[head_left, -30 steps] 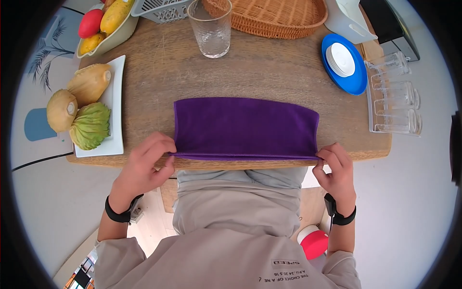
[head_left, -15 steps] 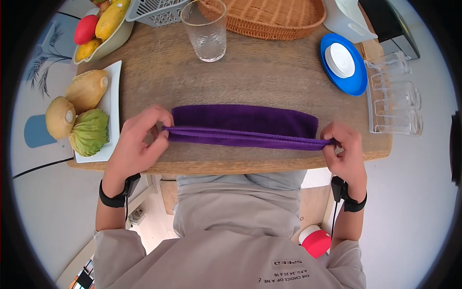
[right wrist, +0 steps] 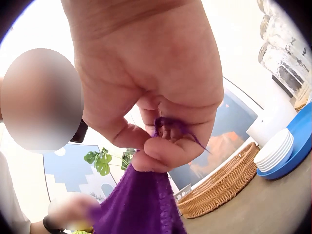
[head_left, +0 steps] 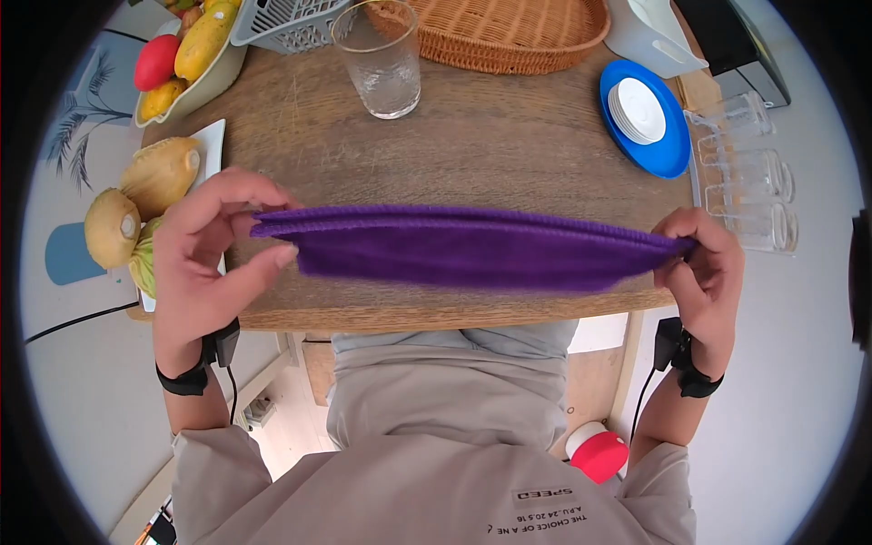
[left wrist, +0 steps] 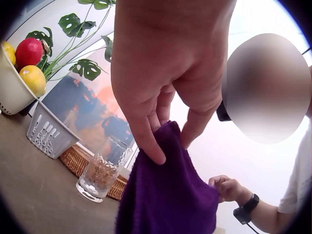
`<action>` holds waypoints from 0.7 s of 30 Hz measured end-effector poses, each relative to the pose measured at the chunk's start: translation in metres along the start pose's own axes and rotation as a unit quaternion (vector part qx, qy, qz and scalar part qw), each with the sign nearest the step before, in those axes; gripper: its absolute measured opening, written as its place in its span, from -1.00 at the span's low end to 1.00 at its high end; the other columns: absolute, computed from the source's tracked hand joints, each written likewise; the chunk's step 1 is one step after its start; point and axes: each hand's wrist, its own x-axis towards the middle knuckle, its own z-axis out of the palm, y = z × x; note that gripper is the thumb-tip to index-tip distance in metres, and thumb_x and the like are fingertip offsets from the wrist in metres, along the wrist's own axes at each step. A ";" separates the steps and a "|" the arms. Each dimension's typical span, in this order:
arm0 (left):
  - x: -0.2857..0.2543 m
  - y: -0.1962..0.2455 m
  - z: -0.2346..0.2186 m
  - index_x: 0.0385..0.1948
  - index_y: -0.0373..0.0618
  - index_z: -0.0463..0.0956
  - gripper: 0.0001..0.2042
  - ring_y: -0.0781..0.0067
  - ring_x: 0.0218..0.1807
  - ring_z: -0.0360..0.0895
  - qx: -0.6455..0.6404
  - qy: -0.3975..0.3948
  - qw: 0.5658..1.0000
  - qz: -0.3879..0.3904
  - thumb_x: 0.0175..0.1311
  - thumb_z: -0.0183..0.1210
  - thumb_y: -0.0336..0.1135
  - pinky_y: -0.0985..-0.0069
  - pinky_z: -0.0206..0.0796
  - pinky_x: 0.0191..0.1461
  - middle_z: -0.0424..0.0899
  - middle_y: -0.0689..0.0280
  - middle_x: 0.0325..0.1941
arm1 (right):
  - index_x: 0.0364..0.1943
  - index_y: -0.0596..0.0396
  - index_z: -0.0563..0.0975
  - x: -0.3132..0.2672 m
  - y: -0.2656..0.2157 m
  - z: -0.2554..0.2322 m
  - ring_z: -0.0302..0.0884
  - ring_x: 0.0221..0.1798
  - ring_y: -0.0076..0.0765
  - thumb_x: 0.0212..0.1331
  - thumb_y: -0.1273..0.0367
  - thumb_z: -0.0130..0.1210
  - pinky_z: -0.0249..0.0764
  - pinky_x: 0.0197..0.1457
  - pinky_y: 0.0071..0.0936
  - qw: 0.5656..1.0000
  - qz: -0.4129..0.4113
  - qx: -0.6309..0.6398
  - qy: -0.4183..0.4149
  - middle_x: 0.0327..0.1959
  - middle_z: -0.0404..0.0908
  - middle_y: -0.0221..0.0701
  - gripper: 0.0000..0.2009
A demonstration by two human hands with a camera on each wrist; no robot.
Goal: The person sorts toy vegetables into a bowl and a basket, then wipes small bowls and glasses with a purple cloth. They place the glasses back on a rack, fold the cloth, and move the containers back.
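A folded purple cloth [head_left: 463, 250] is stretched between the two hands above the table's front part. The left hand [head_left: 204, 250] has its fingers and thumb about the cloth's left end; in the left wrist view the cloth [left wrist: 168, 195] hangs from between the thumb and fingers of that hand [left wrist: 170, 73]. At the other end the right hand [head_left: 708, 272] pinches the corner. In the right wrist view the fingertips of the right hand [right wrist: 151, 92] are curled onto the cloth [right wrist: 141, 204], with a thin purple strand sticking out beside them.
Behind the cloth stands a clear glass [head_left: 381, 68], near a grey basket [head_left: 291, 23] and a wicker tray [head_left: 500, 41]. To the left are a fruit bowl [head_left: 218, 68] and a white plate [head_left: 213, 145] of vegetables; to the right, a blue plate [head_left: 668, 150] and racked glasses [head_left: 758, 227].
Both hands have risen and moved apart, lifting the cloth off the table. Its folded edge has swung to the far side, and the rest now hangs toward the person.
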 end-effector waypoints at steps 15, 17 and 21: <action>-0.028 -0.047 0.030 -0.32 -0.27 0.57 -0.79 0.10 -0.13 0.57 0.261 -0.111 0.959 0.015 0.00 0.37 -0.61 0.32 0.45 -0.05 0.60 0.16 -0.27 | -0.33 0.19 0.60 -0.020 0.047 0.039 0.64 -0.18 -0.05 -0.15 0.68 0.27 0.57 -0.15 -0.27 0.971 -0.071 -0.214 -0.083 -0.12 0.58 -0.25 -0.77; -0.030 -0.045 0.027 -0.32 -0.28 0.58 -0.80 0.12 -0.17 0.57 0.242 -0.107 0.964 0.003 0.01 0.36 -0.61 0.34 0.44 -0.08 0.61 0.18 -0.28 | -0.34 0.19 0.61 -0.024 0.046 0.034 0.64 -0.20 -0.05 -0.14 0.68 0.28 0.57 -0.16 -0.27 0.971 -0.057 -0.211 -0.096 -0.13 0.59 -0.25 -0.77; -0.026 -0.035 0.022 -0.29 -0.27 0.59 -0.86 0.17 -0.26 0.57 0.198 -0.072 0.976 -0.058 0.12 0.33 -0.57 0.39 0.43 -0.18 0.64 0.19 -0.31 | -0.33 0.21 0.61 -0.020 0.043 0.022 0.64 -0.22 -0.09 -0.06 0.62 0.30 0.56 -0.17 -0.29 0.977 -0.049 -0.180 -0.106 -0.16 0.61 -0.24 -0.83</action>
